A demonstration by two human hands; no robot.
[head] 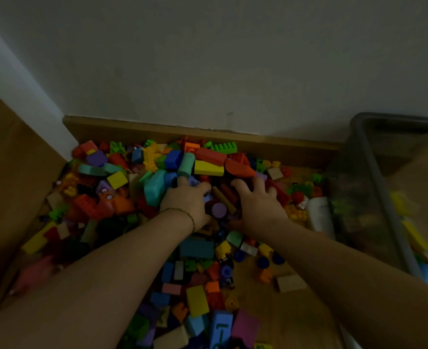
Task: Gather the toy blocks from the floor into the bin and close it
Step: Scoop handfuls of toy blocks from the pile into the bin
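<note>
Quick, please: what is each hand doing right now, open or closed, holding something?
Left hand: fingers curled into the blocks; grip cannot be told.
Right hand: same, cannot be told.

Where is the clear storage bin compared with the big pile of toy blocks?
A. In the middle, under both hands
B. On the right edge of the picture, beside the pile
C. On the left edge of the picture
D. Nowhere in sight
B: the clear bin stands on the right by the wall, next to the pile of blocks, while the left hand and right hand press into the pile's middle.
</note>
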